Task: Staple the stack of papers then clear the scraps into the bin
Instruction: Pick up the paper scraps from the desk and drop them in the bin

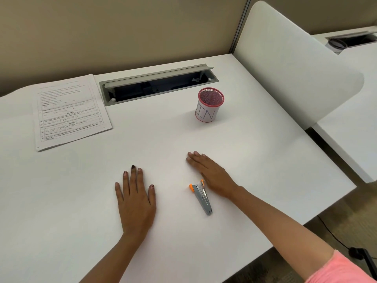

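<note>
Head view shows stapling not begun: my left hand (135,198) and right hand (212,176) lie flat on the desk (61,201), fingers (133,176) straight, holding nothing, stapler (201,196) just beside the right, papers (69,111) far left, bin (209,105) far; next I'd fetch the papers.

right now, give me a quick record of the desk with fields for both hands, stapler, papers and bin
left hand: flat on the desk, holding nothing
right hand: flat on the desk, holding nothing
stapler: lying just left of the right hand, contact unclear
papers: stack at the far left, not held
bin: upright, beyond the right hand, labelled BIN
</note>
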Demonstrator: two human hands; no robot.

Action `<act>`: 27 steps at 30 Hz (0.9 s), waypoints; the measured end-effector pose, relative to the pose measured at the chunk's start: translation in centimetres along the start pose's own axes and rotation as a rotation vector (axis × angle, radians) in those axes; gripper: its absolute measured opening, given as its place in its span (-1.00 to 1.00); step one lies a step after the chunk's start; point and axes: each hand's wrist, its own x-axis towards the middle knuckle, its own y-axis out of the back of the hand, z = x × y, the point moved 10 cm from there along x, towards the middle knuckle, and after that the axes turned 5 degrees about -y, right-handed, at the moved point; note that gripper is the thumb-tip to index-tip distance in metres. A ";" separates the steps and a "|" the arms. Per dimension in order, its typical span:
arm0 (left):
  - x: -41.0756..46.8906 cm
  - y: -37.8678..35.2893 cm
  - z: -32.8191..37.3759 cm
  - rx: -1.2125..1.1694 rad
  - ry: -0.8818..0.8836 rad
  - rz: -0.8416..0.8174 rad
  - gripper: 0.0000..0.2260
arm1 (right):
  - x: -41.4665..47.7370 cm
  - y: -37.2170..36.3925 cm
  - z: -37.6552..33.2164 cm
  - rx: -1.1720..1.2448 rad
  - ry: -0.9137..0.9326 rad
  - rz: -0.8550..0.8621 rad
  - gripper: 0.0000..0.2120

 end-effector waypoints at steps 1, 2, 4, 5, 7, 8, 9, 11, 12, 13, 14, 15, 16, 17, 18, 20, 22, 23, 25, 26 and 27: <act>0.0 0.0 0.0 0.002 0.000 -0.001 -0.45 | -0.3 0.1 -0.2 0.017 0.020 -0.003 -0.31; 0.0 0.0 -0.1 0.004 0.001 -0.002 -0.45 | -0.7 0.3 -0.3 0.033 0.033 -0.005 -0.26; 0.0 0.0 0.0 0.004 0.001 -0.003 -0.46 | -1.8 0.8 -0.2 0.054 0.052 0.006 -0.26; 0.0 -0.1 0.0 0.003 0.000 -0.003 -0.46 | -2.6 0.9 0.2 0.056 0.042 0.013 -0.29; 0.1 -0.1 0.1 0.006 -0.002 -0.001 -0.46 | -4.2 1.1 1.0 0.051 -0.016 0.037 -0.33; 0.0 0.0 0.0 0.006 -0.002 0.001 -0.46 | -4.9 1.2 1.3 0.036 -0.049 0.055 -0.36; 0.0 0.0 0.0 0.004 -0.001 0.002 -0.46 | -5.6 1.5 1.3 0.008 -0.074 0.093 -0.41; 0.0 -0.1 0.0 0.006 -0.001 0.002 -0.46 | -6.5 2.5 0.9 -0.096 -0.086 0.207 -0.49; 0.0 -0.1 -0.1 0.009 0.000 0.001 -0.46 | -6.7 3.0 0.6 -0.148 -0.088 0.250 -0.50; 0.0 -0.1 -0.1 0.012 0.000 -0.001 -0.46 | -6.9 3.1 0.3 -0.193 -0.103 0.262 -0.48; 0.0 -0.1 -0.1 0.014 -0.002 -0.002 -0.46 | -7.0 3.1 0.2 -0.239 -0.126 0.261 -0.46; 0.0 -0.2 -0.1 0.015 -0.003 -0.003 -0.46 | -7.0 3.1 0.3 -0.289 -0.146 0.260 -0.47; 0.0 -0.2 -0.1 0.013 -0.002 -0.003 -0.46 | -7.0 3.0 0.3 -0.325 -0.176 0.237 -0.50; 0.0 -0.2 -0.1 0.012 -0.001 -0.003 -0.46 | -6.9 3.0 0.4 -0.351 -0.213 0.200 -0.55; 0.0 -0.2 -0.1 0.009 -0.001 -0.004 -0.46 | -6.7 3.1 0.4 -0.370 -0.250 0.165 -0.59; 0.0 -0.2 0.0 0.004 -0.005 -0.003 -0.46 | -6.2 3.6 0.8 -0.354 -0.320 0.118 -0.55; 0.0 -0.1 0.0 0.005 -0.006 -0.003 -0.46 | -5.5 4.2 1.0 -0.343 -0.370 0.097 -0.50; 0.0 -0.1 0.0 0.006 -0.006 -0.003 -0.46 | -5.2 4.2 1.1 -0.343 -0.397 0.064 -0.59; 0.0 -0.1 0.0 0.004 -0.007 -0.003 -0.46 | -4.8 3.8 2.6 -0.298 -0.467 0.008 -0.78; 0.0 -0.1 0.0 0.004 -0.007 -0.004 -0.46 | -4.7 3.6 3.2 -0.238 -0.502 -0.027 -0.75; 0.0 -0.1 0.0 0.004 -0.006 -0.005 -0.46 | -4.6 3.7 3.6 -0.169 -0.512 -0.025 -0.72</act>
